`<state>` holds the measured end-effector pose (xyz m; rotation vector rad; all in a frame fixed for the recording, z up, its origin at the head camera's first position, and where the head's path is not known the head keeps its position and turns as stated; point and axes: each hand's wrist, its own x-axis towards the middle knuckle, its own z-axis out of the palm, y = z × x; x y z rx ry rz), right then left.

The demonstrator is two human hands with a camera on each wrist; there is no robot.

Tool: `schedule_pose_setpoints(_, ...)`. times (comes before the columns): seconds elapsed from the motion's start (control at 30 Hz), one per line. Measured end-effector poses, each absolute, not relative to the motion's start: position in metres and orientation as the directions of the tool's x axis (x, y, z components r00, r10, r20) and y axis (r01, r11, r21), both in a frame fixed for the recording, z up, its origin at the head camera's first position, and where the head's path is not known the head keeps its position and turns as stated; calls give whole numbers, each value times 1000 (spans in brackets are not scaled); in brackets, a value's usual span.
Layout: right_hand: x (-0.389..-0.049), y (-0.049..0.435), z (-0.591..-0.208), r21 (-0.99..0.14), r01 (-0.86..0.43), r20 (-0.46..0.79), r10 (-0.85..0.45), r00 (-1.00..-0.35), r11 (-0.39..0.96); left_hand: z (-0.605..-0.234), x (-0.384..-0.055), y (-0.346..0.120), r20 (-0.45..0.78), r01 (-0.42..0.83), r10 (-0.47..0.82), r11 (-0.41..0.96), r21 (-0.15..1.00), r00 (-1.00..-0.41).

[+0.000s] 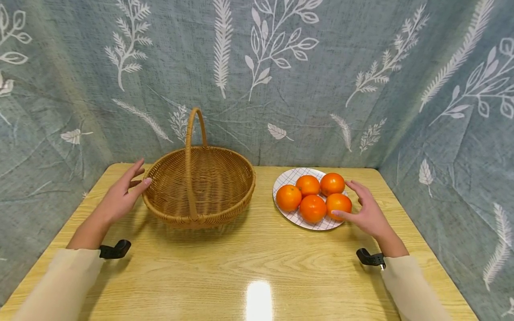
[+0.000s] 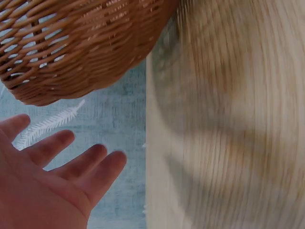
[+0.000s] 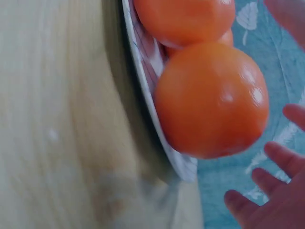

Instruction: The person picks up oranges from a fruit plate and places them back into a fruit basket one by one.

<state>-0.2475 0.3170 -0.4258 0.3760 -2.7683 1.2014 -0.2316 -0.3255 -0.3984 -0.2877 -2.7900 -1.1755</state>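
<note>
A brown wicker basket (image 1: 218, 178) with a tall arched handle stands at the back left of the table. Beside its left rim is my left hand (image 1: 119, 198), fingers extended and thumb close to the rim; contact is unclear in the head view. In the left wrist view a gap shows between the fingers and the basket's woven side (image 2: 90, 57). To the right, several oranges sit on a white checked plate (image 1: 292, 217). My right hand (image 1: 370, 214) is spread around the rightmost orange (image 1: 338, 204), its thumb in front. The right wrist view shows the fingers apart from that orange (image 3: 212, 102).
The wooden table (image 1: 225, 263) extends in front of the basket and plate. A blue-grey curtain (image 1: 297, 129) with white leaf prints hangs behind the table and along both sides. Black devices are strapped to the left wrist (image 1: 114, 249) and the right wrist (image 1: 370, 257).
</note>
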Motion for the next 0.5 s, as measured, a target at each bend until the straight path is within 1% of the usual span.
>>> schedule_pose_setpoints(0.1, -246, 313, -431, -735, -244, 170, -176, -970, 633, -400, -231, -325, 114, 177, 140, 627, 759, -984)
schedule_pose_setpoints(0.27, -244, 309, -438, -730, -234, 178, -152, -972, 642, -399, -232, -328, 26, 101, 151, 516, 850, -988)
schedule_pose_setpoints(0.37, -242, 308, -439, -732, -220, 170, -140, -976, 645, -399, -232, -329, -10, 69, 160, 480, 874, -987)
schedule_pose_setpoints(0.5, -242, 306, -440, -748, -210, 159, -137, -978, 629, -400, -232, -330, -21, 62, 173, 459, 886, -985)
